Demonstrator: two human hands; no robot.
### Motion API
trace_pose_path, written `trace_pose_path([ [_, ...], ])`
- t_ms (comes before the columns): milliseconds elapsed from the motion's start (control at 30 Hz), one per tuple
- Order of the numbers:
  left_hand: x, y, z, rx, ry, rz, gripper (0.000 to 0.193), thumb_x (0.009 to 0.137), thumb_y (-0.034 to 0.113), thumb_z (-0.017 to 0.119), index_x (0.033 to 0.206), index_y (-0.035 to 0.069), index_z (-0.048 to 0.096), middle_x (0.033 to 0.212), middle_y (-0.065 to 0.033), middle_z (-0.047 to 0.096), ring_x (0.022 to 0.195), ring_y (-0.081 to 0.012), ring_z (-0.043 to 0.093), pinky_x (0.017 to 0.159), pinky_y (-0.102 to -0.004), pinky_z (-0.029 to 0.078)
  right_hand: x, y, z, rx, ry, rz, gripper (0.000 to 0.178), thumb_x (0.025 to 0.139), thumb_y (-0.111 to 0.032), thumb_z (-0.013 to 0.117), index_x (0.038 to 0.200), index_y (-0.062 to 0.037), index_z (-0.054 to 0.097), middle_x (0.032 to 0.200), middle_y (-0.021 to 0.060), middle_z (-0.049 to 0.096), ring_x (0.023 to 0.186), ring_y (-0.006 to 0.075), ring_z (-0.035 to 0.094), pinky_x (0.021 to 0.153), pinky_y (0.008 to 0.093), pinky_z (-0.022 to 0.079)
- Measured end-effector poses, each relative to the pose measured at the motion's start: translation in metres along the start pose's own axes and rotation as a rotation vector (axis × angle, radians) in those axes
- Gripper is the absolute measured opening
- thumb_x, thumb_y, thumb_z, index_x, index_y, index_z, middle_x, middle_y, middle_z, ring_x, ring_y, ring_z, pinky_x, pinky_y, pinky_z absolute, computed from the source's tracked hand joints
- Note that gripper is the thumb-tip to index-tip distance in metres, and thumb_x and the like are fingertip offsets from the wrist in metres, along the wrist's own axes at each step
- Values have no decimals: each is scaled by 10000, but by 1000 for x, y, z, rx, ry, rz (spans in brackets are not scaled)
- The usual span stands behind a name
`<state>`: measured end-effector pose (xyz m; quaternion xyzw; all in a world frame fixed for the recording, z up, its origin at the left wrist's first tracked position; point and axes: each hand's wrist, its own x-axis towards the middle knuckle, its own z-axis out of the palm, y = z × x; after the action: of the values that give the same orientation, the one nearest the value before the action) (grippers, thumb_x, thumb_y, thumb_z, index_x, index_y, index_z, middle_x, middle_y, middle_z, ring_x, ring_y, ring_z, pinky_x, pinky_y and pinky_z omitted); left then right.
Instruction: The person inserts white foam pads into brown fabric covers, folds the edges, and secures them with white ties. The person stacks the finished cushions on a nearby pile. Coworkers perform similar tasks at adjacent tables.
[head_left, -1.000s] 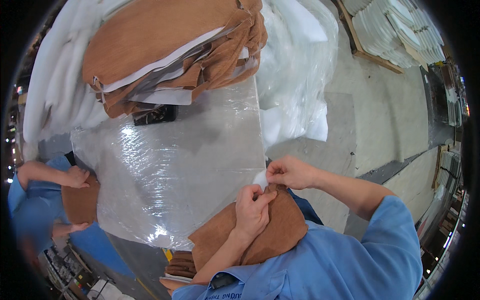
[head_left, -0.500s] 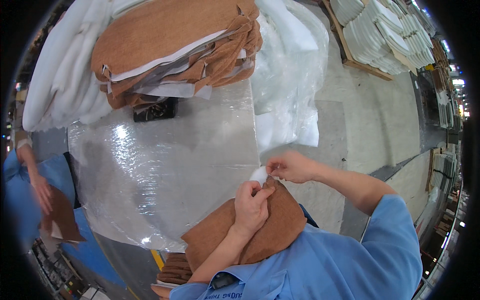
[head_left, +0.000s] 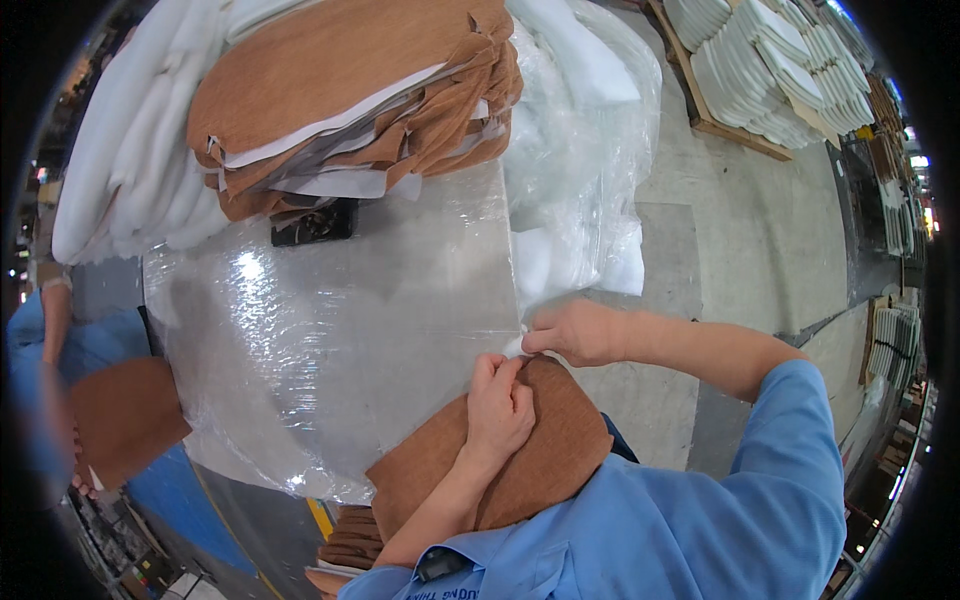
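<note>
The left hand (head_left: 502, 408) grips brown fabric (head_left: 562, 432); the right hand (head_left: 580, 333) pinches white padding (head_left: 514, 348). Uneven pulling could tear the padding.

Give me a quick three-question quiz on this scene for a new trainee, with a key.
1. Multiple choice. What colour is the cloth under the person's left hand?
A) white
B) blue
C) brown

2. True or false? At the left of the picture, a co-worker's hand touches another brown piece.

3. Fill in the gap. By the right hand, at the far tip of the cloth, a bit of ____ padding shows.

Key: 1. C; 2. True; 3. white
</note>
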<state>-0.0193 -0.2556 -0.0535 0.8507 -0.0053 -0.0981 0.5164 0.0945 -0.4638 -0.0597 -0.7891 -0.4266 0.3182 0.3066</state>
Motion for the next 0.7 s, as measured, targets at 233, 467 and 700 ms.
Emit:
trace_pose_path([
  [233,7,-14,-3,-191,-77,-182,353,843,30,574,1168,-8,706,1066,-158,569,999,-322,588,920,-380,496,2,9,22,-17,278,-70,289,881,-40,670,1150,-135,621,992,111,648,802,349,682,691,442,556],
  [467,10,-11,-9,-188,-59,-167,366,837,11,573,1184,15,688,1072,-149,577,1019,-306,603,935,-394,497,-15,-5,6,791,194,622,143,999,-188,702,1057,-62,737,882,47,719,777,136,648,679,310,532],
  [700,6,-11,-7,-224,-31,-200,402,856,-7,556,1256,7,594,1144,-126,600,1087,-240,587,1008,-363,468,10,-12,-13,749,-108,641,195,981,-226,724,1023,-42,768,908,64,735,794,142,664,711,334,550],
])
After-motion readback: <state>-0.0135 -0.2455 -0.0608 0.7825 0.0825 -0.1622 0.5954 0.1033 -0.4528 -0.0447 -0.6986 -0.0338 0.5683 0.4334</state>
